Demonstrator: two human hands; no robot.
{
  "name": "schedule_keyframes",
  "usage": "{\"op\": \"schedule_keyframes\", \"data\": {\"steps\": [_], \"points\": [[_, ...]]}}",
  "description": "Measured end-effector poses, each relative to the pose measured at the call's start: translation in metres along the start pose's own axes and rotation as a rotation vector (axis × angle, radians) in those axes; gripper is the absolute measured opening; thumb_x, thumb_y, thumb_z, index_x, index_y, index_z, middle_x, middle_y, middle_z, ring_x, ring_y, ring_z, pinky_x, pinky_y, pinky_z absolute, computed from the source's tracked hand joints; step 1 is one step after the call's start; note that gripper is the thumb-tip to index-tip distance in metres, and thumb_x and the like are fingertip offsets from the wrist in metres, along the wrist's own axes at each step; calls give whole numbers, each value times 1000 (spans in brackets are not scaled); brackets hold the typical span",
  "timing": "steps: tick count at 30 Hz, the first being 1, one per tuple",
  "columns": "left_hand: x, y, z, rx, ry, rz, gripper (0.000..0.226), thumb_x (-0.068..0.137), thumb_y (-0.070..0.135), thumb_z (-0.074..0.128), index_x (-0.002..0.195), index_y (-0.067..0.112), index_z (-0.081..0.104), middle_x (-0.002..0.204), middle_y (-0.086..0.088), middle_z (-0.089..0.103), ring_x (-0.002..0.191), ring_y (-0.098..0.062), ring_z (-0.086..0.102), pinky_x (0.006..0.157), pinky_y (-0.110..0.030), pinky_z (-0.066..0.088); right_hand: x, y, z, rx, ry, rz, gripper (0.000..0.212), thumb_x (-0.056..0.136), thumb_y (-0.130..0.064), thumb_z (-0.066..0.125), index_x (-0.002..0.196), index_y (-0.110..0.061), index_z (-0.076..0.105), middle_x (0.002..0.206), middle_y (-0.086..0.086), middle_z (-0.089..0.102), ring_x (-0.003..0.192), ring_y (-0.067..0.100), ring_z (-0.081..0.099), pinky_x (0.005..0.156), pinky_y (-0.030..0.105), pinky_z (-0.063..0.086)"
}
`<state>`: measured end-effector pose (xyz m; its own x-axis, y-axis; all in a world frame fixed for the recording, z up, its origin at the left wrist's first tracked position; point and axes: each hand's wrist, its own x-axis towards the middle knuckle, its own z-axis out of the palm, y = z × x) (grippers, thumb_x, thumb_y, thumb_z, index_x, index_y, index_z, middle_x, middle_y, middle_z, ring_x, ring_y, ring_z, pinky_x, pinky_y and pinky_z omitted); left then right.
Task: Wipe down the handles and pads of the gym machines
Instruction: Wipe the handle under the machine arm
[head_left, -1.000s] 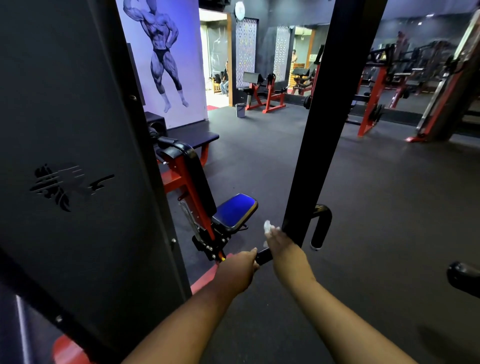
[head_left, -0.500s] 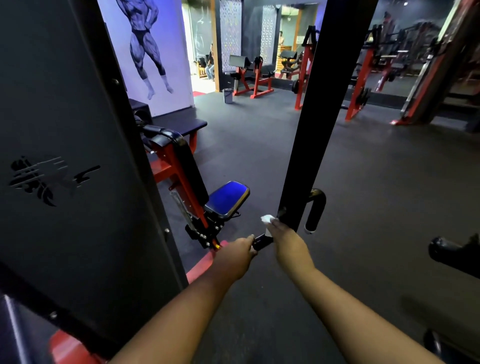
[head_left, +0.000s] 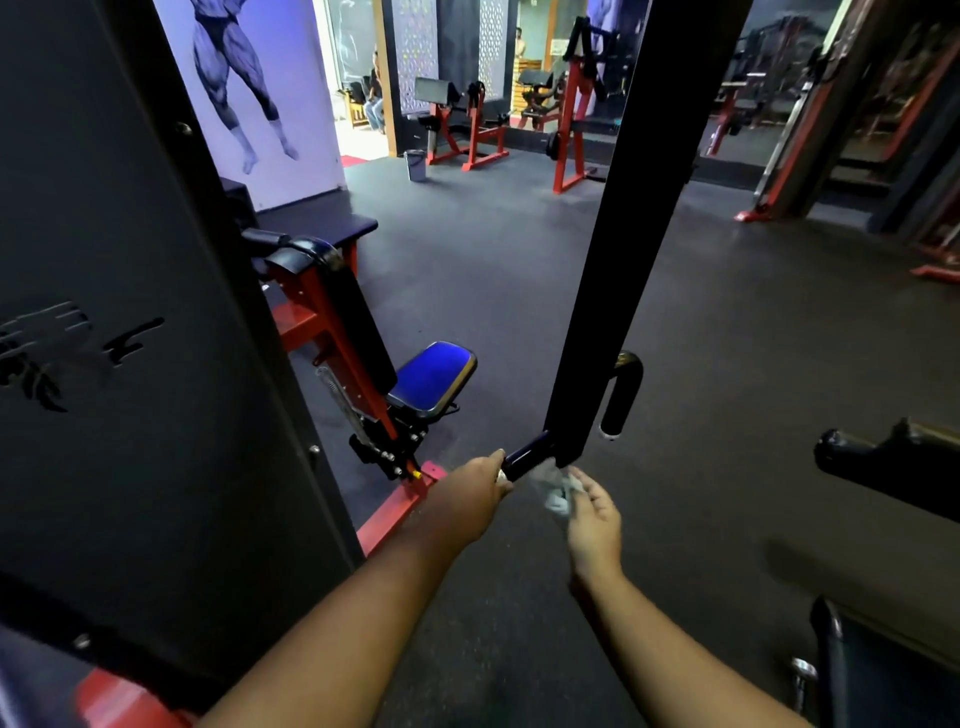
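Two hands meet at the black handle (head_left: 527, 455), which runs up-right into the upright post (head_left: 623, 260): left hand (head_left: 467, 499) grips its near end, while right hand (head_left: 592, 512), nearer the shaft, pinches a blurred wipe (head_left: 556, 491) just below it

The gym is dim, its dark floor (head_left: 519, 291) and black machine panel (head_left: 104, 312) swallowing most detail. The brightest light comes from the doorway (head_left: 358, 78) at the far end, which is washed out, and a violet cast falls on the mural wall (head_left: 291, 104). The seat pad (head_left: 434, 376) shows a blue sheen. The cloth (head_left: 558, 491) and right hand (head_left: 595, 519) are motion-blurred. Straight frames bow toward the edges from the wide lens.
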<state>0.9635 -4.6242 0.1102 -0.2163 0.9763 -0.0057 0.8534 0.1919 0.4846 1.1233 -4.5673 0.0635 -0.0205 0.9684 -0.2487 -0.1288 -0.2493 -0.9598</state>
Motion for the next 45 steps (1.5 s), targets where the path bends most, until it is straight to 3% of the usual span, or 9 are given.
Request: {"op": "schedule_keyframes", "data": {"steps": [3,5,12,17,20,26,30,36,45], "points": [[-1,-1,1,-4,-4,-11,48,107,36,50,151,17,42,135,-10,62,118,-32,61,89,-45,53,18,-1,20,182,70,253,23,104,-18,53,113,-3,69,84,9,70,64,19,60,56,27,47],[0,-3,2,-23,-7,-7,46,106,38,51,149,20,44,131,-9,64,115,-32,63,89,-48,54,19,-6,38,278,67,337,20,104,-12,51,99,-3,68,75,9,67,55,20,60,55,30,48],[2,-9,7,-11,-8,25,25,103,37,51,125,25,51,114,-7,67,102,-33,67,77,-49,56,-13,-18,61,457,-15,341,23,103,-1,46,102,-12,66,94,12,73,74,25,66,63,36,53],[4,-12,12,-84,-13,-11,53,106,35,51,156,21,39,138,-11,60,122,-34,61,95,-46,52,-26,-2,42,179,-211,207,26,102,2,46,110,-3,71,99,17,76,84,26,71,83,40,60],[2,-16,21,-198,14,-6,62,105,35,54,162,24,30,150,-9,54,129,-27,58,101,-45,50,-32,3,25,-29,-301,96,33,100,8,42,108,-3,71,87,10,75,74,20,72,72,35,59],[-16,-31,60,-535,44,-141,109,90,56,71,166,26,-2,163,2,36,143,-19,44,114,-43,41,-8,20,-17,-205,-150,4,16,104,-11,56,105,-13,71,81,5,71,65,13,63,59,28,52],[-13,-30,96,-520,-126,-323,88,95,50,68,163,22,21,157,-7,47,136,-24,53,111,-49,46,25,37,-64,-436,-164,-19,18,98,-11,61,97,-23,75,89,-2,75,79,15,68,69,34,57],[14,29,132,-291,-408,-154,69,98,46,66,155,14,42,153,-8,51,135,-22,54,109,-30,42,66,30,-127,-666,-58,-53,15,89,-18,65,83,-30,72,87,-11,76,85,8,71,77,30,56],[119,168,201,-99,-460,2,75,97,53,64,158,20,37,153,-3,53,134,-20,55,107,-32,46,172,-2,-246,-607,-4,-69,9,87,-18,72,92,-25,71,92,-7,75,89,14,70,82,36,57]]}}
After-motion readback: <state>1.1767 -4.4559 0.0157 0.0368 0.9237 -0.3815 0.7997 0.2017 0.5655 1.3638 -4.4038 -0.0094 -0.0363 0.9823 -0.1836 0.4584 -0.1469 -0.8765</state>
